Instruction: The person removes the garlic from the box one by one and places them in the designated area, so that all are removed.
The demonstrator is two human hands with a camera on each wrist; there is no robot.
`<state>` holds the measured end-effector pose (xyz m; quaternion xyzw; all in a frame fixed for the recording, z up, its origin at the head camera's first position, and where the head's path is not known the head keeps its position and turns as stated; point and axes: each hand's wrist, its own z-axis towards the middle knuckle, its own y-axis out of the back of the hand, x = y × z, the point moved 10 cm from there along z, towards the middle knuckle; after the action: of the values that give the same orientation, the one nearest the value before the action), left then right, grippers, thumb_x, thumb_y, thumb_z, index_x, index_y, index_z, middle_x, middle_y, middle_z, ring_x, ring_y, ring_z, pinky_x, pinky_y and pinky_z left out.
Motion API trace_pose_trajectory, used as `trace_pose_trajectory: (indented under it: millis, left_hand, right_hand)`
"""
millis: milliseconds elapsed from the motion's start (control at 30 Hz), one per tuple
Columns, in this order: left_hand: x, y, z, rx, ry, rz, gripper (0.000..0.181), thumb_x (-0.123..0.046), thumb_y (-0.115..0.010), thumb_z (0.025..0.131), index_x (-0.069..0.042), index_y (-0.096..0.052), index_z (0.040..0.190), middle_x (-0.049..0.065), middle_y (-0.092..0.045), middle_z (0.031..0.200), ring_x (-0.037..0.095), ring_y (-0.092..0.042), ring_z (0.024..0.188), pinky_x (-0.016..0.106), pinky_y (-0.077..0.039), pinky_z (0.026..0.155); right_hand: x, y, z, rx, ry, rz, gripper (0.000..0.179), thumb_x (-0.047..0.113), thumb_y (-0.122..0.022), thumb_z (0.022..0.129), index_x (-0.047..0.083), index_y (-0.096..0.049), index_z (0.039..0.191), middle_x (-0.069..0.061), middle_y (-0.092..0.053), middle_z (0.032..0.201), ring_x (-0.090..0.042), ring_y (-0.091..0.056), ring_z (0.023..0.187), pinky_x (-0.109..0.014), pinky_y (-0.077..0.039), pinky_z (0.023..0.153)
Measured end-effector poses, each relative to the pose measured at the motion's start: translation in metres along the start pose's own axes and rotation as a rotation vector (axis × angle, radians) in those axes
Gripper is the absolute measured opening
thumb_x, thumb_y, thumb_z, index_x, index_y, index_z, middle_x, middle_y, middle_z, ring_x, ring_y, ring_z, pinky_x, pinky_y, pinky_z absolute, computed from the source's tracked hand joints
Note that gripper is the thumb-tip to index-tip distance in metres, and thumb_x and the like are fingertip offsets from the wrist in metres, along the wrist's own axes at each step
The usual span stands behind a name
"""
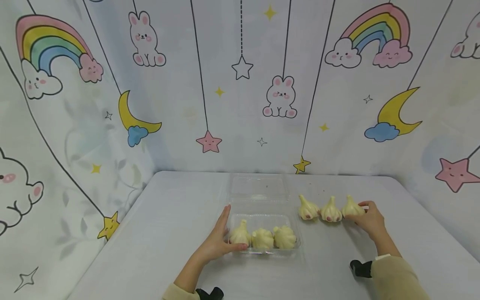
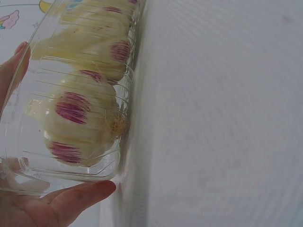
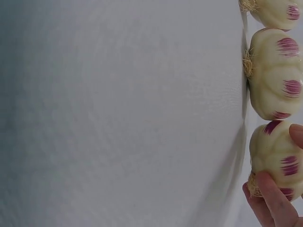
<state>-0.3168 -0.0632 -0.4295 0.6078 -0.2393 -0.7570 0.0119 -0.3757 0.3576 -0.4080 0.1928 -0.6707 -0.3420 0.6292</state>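
Note:
A clear plastic clamshell box [image 1: 262, 251] stands on the table with its lid folded back, three garlic bulbs [image 1: 284, 237] inside in a row. My left hand [image 1: 218, 241] rests against the box's left end, fingers extended along that side and thumb across the front corner. The left wrist view shows the nearest bulb [image 2: 78, 120] through the clear wall, purple-streaked with tan roots. To the right, my right hand [image 1: 372, 221] grips the rightmost of three loose bulbs, a garlic bulb [image 1: 351, 207]; its fingers [image 3: 274, 201] are around the root end in the right wrist view.
Two other loose garlic bulbs, one in the middle [image 1: 331, 211] and one at the left [image 1: 308, 208], stand beside the gripped one. The transparent lid [image 1: 258, 187] lies toward the back edge of the white table [image 1: 150, 233]. A patterned curtain [image 1: 240, 104] hangs behind.

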Motion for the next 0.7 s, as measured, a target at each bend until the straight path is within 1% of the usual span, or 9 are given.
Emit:
trace_pose_trajectory:
  millis: [133, 333, 433, 500, 700]
  left_hand:
    - [-0.0012, 0.0000, -0.0006, 0.001, 0.002, -0.013, 0.117, -0.021, -0.082, 0.068, -0.013, 0.004, 0.147, 0.018, 0.008, 0.151, 0.047, -0.015, 0.131, 0.055, -0.028, 0.101]
    - [-0.0017, 0.0000, -0.0008, 0.002, 0.004, -0.016, 0.117, -0.021, -0.082, 0.068, -0.013, 0.004, 0.147, 0.018, 0.009, 0.151, 0.048, -0.015, 0.131, 0.054, -0.028, 0.101]
    - [-0.0013, -0.0001, -0.0005, 0.002, 0.004, -0.010, 0.117, -0.022, -0.082, 0.068, -0.012, 0.004, 0.147, 0.018, 0.008, 0.151, 0.047, -0.015, 0.132, 0.054, -0.029, 0.101]
    - [-0.0009, -0.0001, -0.0002, 0.002, 0.003, -0.008, 0.117, -0.022, -0.082, 0.068, -0.012, 0.004, 0.147, 0.018, 0.008, 0.151, 0.046, -0.014, 0.132, 0.054, -0.029, 0.101]
    - [0.0003, -0.0003, 0.0005, 0.001, 0.002, 0.004, 0.116, -0.022, -0.081, 0.069, -0.012, 0.003, 0.147, 0.019, 0.008, 0.151, 0.044, -0.010, 0.134, 0.054, -0.028, 0.102]
  right_hand:
    - [-0.0002, -0.0014, 0.0010, 0.009, 0.000, -0.012, 0.070, 0.019, -0.070, 0.078, -0.014, -0.027, 0.122, -0.043, -0.034, 0.118, -0.049, -0.043, 0.102, -0.043, -0.046, 0.070]
    - [0.0002, -0.0021, 0.0024, 0.013, 0.008, -0.025, 0.070, 0.017, -0.070, 0.076, -0.015, -0.028, 0.120, -0.044, -0.036, 0.117, -0.048, -0.047, 0.097, -0.034, -0.046, 0.063]
    - [-0.0004, -0.0025, 0.0032, 0.020, 0.008, -0.031, 0.070, 0.018, -0.071, 0.076, -0.015, -0.028, 0.120, -0.044, -0.036, 0.117, -0.047, -0.048, 0.096, -0.031, -0.046, 0.061]
    - [-0.0014, -0.0028, 0.0036, 0.024, 0.008, -0.036, 0.070, 0.019, -0.071, 0.076, -0.015, -0.028, 0.120, -0.043, -0.036, 0.117, -0.047, -0.047, 0.097, -0.033, -0.047, 0.063]
    - [-0.0020, -0.0023, 0.0034, 0.029, 0.011, -0.064, 0.074, 0.021, -0.071, 0.077, -0.016, -0.027, 0.123, -0.043, -0.038, 0.119, -0.050, -0.044, 0.101, -0.049, -0.045, 0.074]
